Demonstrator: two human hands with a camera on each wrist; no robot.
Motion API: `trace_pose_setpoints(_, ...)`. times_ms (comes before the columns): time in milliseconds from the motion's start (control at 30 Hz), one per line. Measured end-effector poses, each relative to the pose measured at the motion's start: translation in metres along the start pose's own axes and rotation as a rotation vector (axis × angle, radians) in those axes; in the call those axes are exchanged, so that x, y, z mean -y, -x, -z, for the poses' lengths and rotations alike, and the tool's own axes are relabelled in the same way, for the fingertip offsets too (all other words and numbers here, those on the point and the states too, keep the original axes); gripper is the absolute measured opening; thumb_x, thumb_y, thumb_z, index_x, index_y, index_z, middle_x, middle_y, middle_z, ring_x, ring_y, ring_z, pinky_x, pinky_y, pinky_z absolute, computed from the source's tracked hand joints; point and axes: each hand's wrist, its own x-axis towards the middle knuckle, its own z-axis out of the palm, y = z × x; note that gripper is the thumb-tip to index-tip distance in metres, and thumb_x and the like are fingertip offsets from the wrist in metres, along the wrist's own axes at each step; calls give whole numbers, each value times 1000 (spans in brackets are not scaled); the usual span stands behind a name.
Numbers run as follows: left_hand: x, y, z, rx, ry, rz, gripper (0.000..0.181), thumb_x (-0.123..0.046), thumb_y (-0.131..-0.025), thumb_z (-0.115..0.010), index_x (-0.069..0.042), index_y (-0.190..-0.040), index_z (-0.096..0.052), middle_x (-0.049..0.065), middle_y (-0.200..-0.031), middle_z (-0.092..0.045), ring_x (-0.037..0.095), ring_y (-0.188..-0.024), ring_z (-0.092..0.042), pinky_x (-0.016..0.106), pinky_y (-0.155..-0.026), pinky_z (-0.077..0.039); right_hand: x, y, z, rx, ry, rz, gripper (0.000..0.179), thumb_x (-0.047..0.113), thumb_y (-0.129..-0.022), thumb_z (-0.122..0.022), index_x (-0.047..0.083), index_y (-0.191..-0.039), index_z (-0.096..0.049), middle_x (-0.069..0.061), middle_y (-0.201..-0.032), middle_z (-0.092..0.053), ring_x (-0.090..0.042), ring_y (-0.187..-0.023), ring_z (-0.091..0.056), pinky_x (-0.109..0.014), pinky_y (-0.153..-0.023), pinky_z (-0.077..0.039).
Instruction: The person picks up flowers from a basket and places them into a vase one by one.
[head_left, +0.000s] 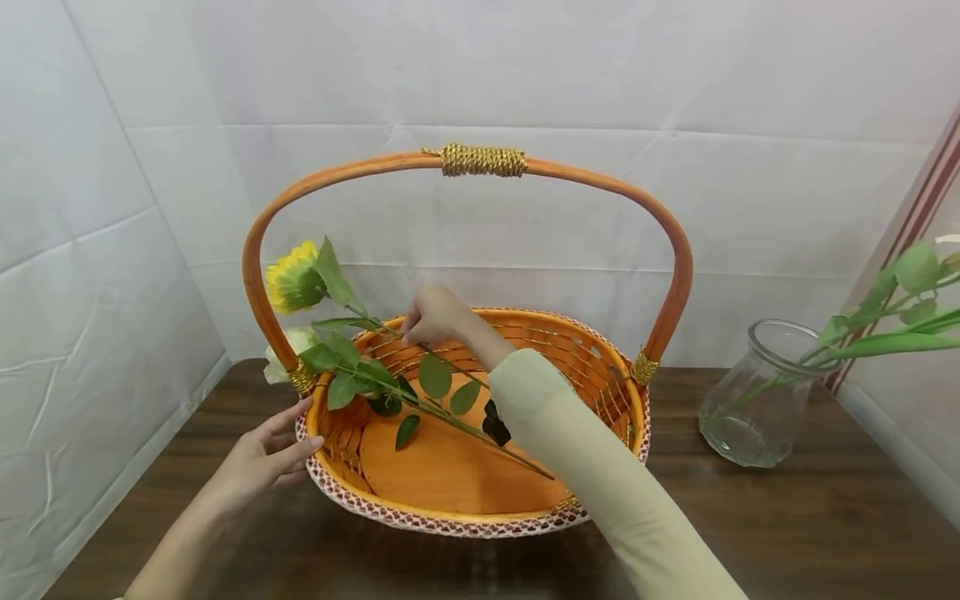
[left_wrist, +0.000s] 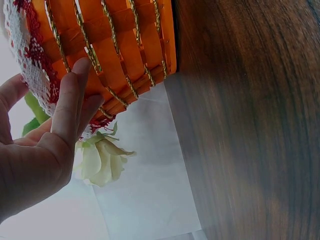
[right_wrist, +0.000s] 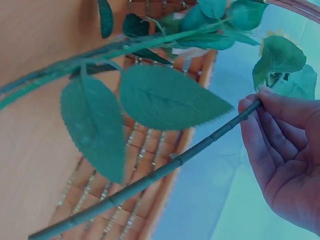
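An orange woven basket [head_left: 480, 525] with a tall arched handle and a lace-trimmed rim stands in the middle of the table. My left hand [head_left: 262, 454] grips its left rim, thumb at the top edge and fingers against the woven outside. Over the basket's back left, my right hand [head_left: 438, 317] pinches the stem of a yellow flower [head_left: 296, 279]; in the right wrist view the stem [right_wrist: 165, 170] runs down between thumb and fingertips. A white rose [left_wrist: 102, 160] hangs out past the left rim, its leafy stem lying across the basket floor.
A clear glass vase [head_left: 750, 417] stands on the table [head_left: 690, 533] at the right, with green leafy stems [head_left: 900, 308] leaning out to the right. The basket's handle [head_left: 483, 160] arches above my right hand. White sheeting [head_left: 480, 83] hangs behind and at the left.
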Motion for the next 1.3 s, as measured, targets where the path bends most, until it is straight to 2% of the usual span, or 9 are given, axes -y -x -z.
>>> trace_pose_setpoints(433, 0, 0, -2, 2, -9, -3, 69, -24, -92, -55, -7, -146, -16, 40, -131, -33, 25, -96, -60, 41, -83, -52, 0, 24, 21, -6, 75, 114, 9, 9, -82, -67, 4, -86, -73, -7, -85, -71, -12, -63, -62, -19, -59, -52)
trace_pose_setpoints(700, 0, -1, -2, -10, -7, 3, 69, -26, -92, -56, -8, -146, -17, 40, -131, -33, 25, -96, -60, 41, -83, -51, 4, 44, 32, 1, 124, 132, 9, 11, -82, -67, 6, -86, -74, -4, -83, -70, -12, -74, -63, -20, -68, -52)
trace_pose_setpoints(900, 0, -1, -1, -15, -3, 9, 69, -25, -92, -55, -8, -146, -16, 40, -132, -32, 25, -96, -60, 40, -83, -51, 0, 63, 37, 37, 81, 106, 11, 12, -83, -66, 5, -90, -73, -3, -83, -70, -11, -71, -62, -18, -67, -51)
trace_pose_setpoints(1000, 1, -1, -2, -7, -8, 4, 69, -24, -93, -54, -7, -146, -15, 41, -131, -32, 25, -96, -60, 40, -83, -52, -3, 72, 39, 46, 66, 103, 12, 12, -83, -66, 5, -91, -72, -3, -84, -70, -10, -75, -62, -18, -68, -51)
trace_pose_setpoints(1300, 0, -1, -2, -10, -2, 13, 69, -26, -92, -55, -8, -146, -16, 40, -131, -32, 24, -95, -60, 40, -84, -51, -14, 94, 54, 22, -2, 135, 11, 10, -81, -68, 3, -89, -72, -2, -79, -69, -10, -71, -63, -20, -65, -53)
